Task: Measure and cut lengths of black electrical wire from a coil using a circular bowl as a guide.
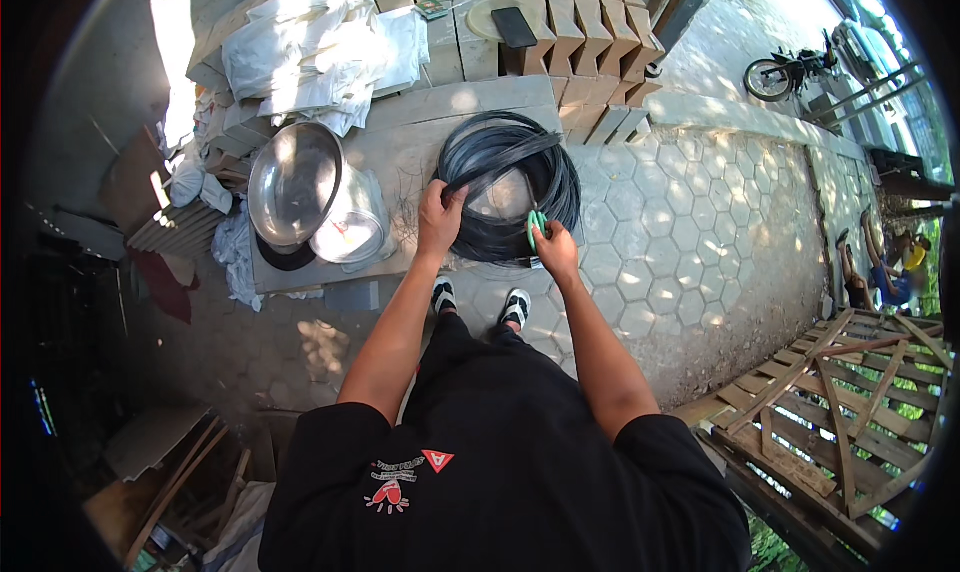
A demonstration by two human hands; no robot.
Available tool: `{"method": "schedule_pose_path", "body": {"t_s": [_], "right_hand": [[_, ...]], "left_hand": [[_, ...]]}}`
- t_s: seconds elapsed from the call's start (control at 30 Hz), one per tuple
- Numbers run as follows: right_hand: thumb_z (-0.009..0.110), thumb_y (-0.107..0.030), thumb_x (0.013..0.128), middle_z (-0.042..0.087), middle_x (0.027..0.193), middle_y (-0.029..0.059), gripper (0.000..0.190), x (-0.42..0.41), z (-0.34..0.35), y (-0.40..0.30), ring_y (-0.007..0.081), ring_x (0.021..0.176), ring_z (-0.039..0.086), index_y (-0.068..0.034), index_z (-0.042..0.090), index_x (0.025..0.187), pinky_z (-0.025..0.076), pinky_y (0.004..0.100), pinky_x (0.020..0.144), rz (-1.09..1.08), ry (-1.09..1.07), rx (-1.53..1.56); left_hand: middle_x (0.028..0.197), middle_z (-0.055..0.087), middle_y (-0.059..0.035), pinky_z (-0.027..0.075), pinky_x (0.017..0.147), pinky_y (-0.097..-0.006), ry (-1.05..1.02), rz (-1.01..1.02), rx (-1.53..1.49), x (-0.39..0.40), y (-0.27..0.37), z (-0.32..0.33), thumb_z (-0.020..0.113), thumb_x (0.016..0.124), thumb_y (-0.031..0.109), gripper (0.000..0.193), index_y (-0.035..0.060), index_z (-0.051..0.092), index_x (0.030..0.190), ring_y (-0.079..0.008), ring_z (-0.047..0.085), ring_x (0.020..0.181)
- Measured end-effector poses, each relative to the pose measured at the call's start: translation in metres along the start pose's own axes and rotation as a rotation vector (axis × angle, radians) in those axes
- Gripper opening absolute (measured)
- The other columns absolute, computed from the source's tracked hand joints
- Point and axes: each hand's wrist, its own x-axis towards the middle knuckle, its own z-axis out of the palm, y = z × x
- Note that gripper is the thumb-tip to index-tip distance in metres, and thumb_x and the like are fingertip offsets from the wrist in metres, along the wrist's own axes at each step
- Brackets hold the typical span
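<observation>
A large coil of thin black strands, wire or plastic, lies on a low grey tabletop in front of me. Across its upper part runs a flat bundle of the same strands. My left hand pinches the left end of that bundle at the coil's edge. In my right hand are green-handled scissors, held over the coil's lower right side. Their blades point away from me and are hard to make out against the black strands.
Left of the coil stand a metal basin and a white plastic bucket. Behind are white plastic bags, folded cardboard boxes and a phone. A slatted wooden structure and a motorcycle are at right. People sit farther off.
</observation>
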Motion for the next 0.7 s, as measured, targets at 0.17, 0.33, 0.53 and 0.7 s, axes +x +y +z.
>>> {"method": "schedule_pose_path", "body": {"t_s": [0.17, 0.33, 0.53, 0.7], "right_hand": [[0.073, -0.047, 0.095, 0.075, 0.090, 0.0226, 0.050, -0.003, -0.004, -0.007, 0.0378, 0.086, 0.075, 0.002, 0.073, 0.109, 0.056, 0.0463, 0.077, 0.026, -0.046, 0.029], [0.073, -0.047, 0.095, 0.076, 0.091, 0.0228, 0.051, -0.001, -0.004, 0.004, 0.0375, 0.087, 0.076, 0.002, 0.073, 0.109, 0.056, 0.0460, 0.078, 0.034, -0.023, 0.033], [0.073, -0.048, 0.095, 0.076, 0.092, 0.0231, 0.052, -0.001, -0.004, -0.004, 0.0378, 0.089, 0.076, 0.002, 0.074, 0.111, 0.056, 0.0459, 0.080, 0.045, -0.031, 0.044], [0.073, -0.050, 0.095, 0.076, 0.093, 0.0232, 0.054, 0.000, -0.002, 0.002, 0.0388, 0.090, 0.076, 0.002, 0.073, 0.112, 0.057, 0.0467, 0.081, 0.045, -0.024, 0.031]], "left_hand": [[0.094, 0.075, -0.0192, 0.055, 0.079, -0.0452, 0.088, 0.118, 0.181, 0.008, -0.021, -0.003, 0.059, 0.107, 0.012, 0.016, -0.0011, 0.063, 0.115, -0.0404, 0.073, 0.090], [0.096, 0.076, -0.0192, 0.057, 0.083, -0.0427, 0.016, -0.029, 0.082, 0.008, 0.001, -0.007, 0.057, 0.106, 0.009, 0.018, -0.0007, 0.064, 0.120, -0.0373, 0.075, 0.092], [0.091, 0.074, -0.0185, 0.056, 0.078, -0.0429, -0.034, 0.012, 0.133, 0.006, 0.004, -0.021, 0.056, 0.107, 0.011, 0.017, 0.0018, 0.065, 0.119, -0.0359, 0.075, 0.087], [0.095, 0.071, -0.0246, 0.055, 0.078, -0.0493, -0.093, 0.085, 0.195, 0.012, 0.042, -0.036, 0.056, 0.104, 0.007, 0.012, 0.0002, 0.062, 0.112, -0.0452, 0.071, 0.093]]}}
